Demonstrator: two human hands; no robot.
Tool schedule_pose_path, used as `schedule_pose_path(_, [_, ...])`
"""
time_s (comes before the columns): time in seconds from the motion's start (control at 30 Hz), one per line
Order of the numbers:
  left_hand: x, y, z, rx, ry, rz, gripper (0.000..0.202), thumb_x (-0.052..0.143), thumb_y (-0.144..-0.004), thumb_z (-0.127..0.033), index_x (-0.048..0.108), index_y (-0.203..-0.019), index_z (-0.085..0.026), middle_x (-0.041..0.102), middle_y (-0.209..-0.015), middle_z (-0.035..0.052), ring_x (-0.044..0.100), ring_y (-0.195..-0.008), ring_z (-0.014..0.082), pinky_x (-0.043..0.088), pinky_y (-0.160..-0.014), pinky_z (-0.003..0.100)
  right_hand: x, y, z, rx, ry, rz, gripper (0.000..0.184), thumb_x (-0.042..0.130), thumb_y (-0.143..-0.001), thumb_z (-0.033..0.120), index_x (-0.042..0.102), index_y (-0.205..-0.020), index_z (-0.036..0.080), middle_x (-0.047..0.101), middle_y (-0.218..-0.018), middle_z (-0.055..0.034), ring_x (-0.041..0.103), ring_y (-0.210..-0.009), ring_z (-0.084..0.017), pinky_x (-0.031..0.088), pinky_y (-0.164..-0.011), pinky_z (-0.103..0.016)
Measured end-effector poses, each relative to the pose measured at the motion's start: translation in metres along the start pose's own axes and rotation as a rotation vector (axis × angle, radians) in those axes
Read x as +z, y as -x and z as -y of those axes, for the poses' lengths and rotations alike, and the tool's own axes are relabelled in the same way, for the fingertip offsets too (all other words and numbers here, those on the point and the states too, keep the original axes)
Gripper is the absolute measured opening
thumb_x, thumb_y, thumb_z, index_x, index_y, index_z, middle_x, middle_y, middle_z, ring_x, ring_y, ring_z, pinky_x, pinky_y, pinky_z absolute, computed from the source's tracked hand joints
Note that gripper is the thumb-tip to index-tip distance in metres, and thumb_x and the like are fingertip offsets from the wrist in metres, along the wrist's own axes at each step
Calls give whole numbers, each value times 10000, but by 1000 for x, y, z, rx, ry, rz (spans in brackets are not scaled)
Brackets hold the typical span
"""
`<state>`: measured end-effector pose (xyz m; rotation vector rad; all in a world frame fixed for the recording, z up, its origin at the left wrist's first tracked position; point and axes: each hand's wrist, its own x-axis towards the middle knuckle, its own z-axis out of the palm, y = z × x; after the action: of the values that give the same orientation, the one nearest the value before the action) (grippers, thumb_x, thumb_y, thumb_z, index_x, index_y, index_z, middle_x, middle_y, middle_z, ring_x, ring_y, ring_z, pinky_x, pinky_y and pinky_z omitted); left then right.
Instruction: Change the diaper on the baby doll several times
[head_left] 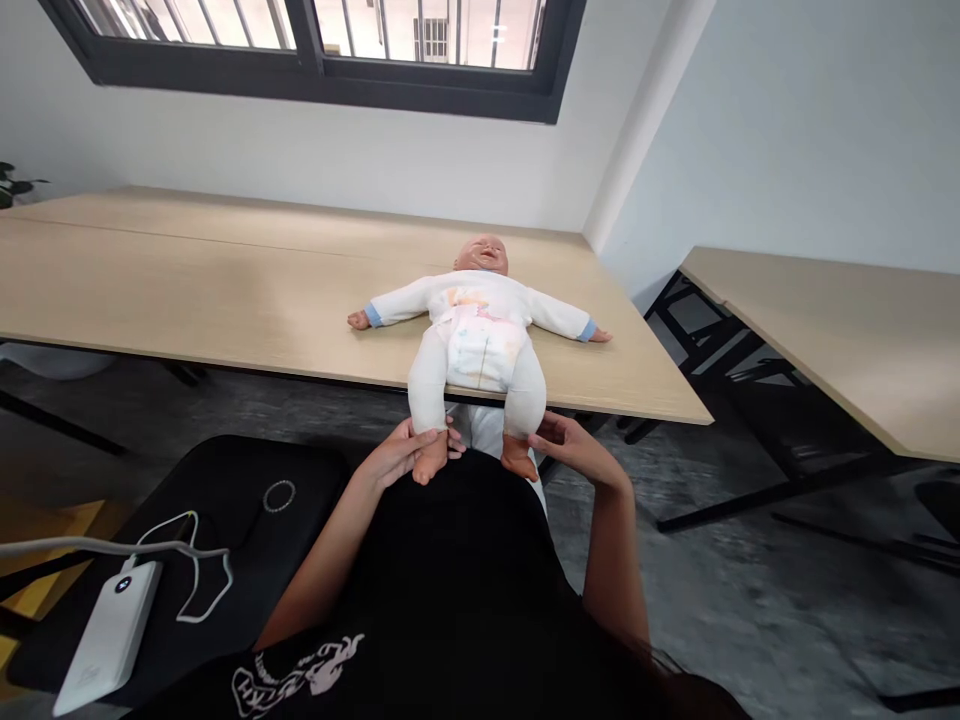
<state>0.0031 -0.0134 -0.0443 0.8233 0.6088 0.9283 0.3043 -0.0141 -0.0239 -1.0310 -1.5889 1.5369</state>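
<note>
A baby doll (480, 295) lies on its back on the wooden table (285, 300), arms spread wide. It wears a white long-sleeved top with blue cuffs, and a printed diaper (487, 350) is around its hips. Both doll legs hang over the front edge toward me. My left hand (409, 448) has its fingers wrapped around the ankle of the doll's leg on the left. On the other side, my right hand (570, 445) is at the other ankle, thumb in front and fingers partly hidden behind the leg.
On a black chair (247, 500) to my left lie a white power bank (112, 625) with a cable and a beaded bracelet (279, 496). A second table (840, 330) stands at the right. Behind are a wall and a dark-framed window (450, 85).
</note>
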Motion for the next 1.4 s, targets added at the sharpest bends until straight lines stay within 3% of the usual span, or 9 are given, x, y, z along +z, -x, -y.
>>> schedule_pose_path(0.2, [0, -6, 11, 20, -23, 3, 433, 879, -731, -391, 693, -993, -99, 724, -834, 78, 718, -714, 203, 586, -685, 290, 11, -16, -19, 85, -120, 190, 724, 863, -753, 466, 588, -1327, 121, 668, -1269, -171, 683, -1130, -285, 534, -1023, -422])
schedule_pose_path(0.3, [-3, -7, 14, 35, -30, 58, 476, 875, -725, -452, 690, -1004, -114, 698, -810, 66, 676, -649, 175, 543, -619, 267, 17, -19, -20, 71, -168, 254, 682, 853, -779, 405, 564, -1332, 130, 677, -1249, -166, 703, -1087, -272, 560, -966, -395])
schedule_pose_path(0.5, [3, -10, 22, -33, -46, 98, 399, 870, -706, -424, 654, -861, -126, 605, -661, 23, 576, -575, 131, 449, -551, 237, 31, -29, -34, 16, -374, 141, 521, 920, -658, 348, 617, -1026, 138, 718, -908, -73, 712, -832, -190, 567, -791, -288])
schedule_pose_path(0.6, [12, -10, 22, 3, -78, 44, 277, 824, -727, -314, 607, -744, -143, 512, -563, -20, 481, -519, 92, 379, -521, 219, 44, -39, -41, -26, -558, 60, 503, 922, -597, 322, 575, -927, 168, 617, -722, 11, 625, -661, -123, 522, -654, -230])
schedule_pose_path(0.8, [23, -8, 17, 10, -86, -25, 218, 783, -668, -242, 589, -717, -155, 468, -494, -45, 406, -457, 76, 312, -484, 223, 64, -44, -31, -85, -796, 88, 340, 764, -665, 216, 504, -882, 192, 340, -600, 94, 296, -459, -40, 383, -501, -191])
schedule_pose_path(1.0, [22, -9, 19, 39, -45, -93, 269, 773, -684, -325, 560, -690, -162, 430, -501, -64, 385, -413, 57, 292, -452, 218, 70, -43, -24, -65, -813, 62, 335, 721, -638, 181, 487, -876, 206, 305, -595, 101, 226, -446, -36, 329, -458, -176])
schedule_pose_path(1.17, [21, -11, 16, 59, -244, -257, 378, 819, -664, -396, 520, -641, -165, 504, -516, -38, 455, -432, 75, 329, -457, 222, 68, -44, -27, -114, -748, 37, 352, 761, -669, 236, 499, -902, 206, 351, -601, 96, 284, -441, -38, 364, -471, -185])
schedule_pose_path(1.3, [25, -8, 6, 142, -354, -382, 489, 910, -590, -374, 587, -882, -149, 656, -669, 2, 609, -600, 139, 474, -583, 244, 53, -37, -30, -130, -599, -26, 498, 848, -688, 342, 567, -1073, 199, 511, -698, 45, 505, -571, -87, 487, -587, -227])
schedule_pose_path(1.4, [29, -6, 2, 178, -287, -419, 559, 911, -615, -390, 556, -985, -166, 684, -714, 5, 659, -647, 168, 510, -608, 261, 43, -30, -30, -85, -584, -61, 643, 872, -656, 478, 575, -1151, 193, 595, -868, -29, 584, -711, -143, 478, -533, -227])
